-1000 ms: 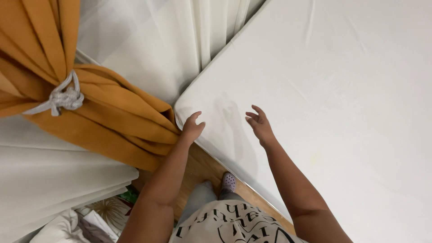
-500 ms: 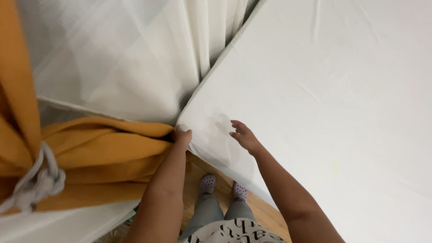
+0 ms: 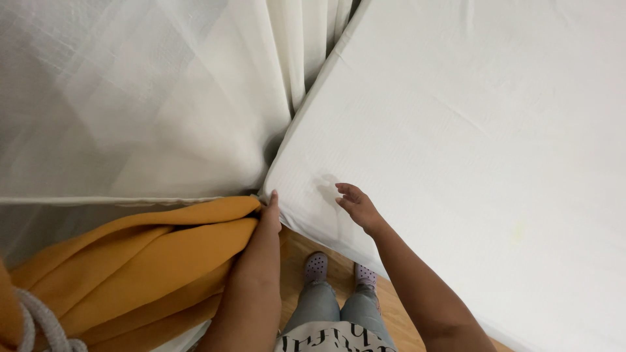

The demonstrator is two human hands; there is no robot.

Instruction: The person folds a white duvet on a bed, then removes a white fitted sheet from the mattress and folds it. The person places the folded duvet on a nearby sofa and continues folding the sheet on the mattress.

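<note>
Touching the white mattress (image 3: 456, 130) corner, left hand (image 3: 266, 218); right hand (image 3: 357, 207) hovering, both grips released.

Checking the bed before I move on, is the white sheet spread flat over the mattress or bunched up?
Spread flat: the white sheet lies smooth over the mattress, with only faint creases.

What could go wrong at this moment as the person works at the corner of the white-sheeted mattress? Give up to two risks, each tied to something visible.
The left hand presses at the mattress corner, right beside the orange curtain; the curtain fabric might get caught at the corner. The right hand hovers open above the white sheet, gripping nothing, so the sheet could slip or wrinkle near that corner.
</note>
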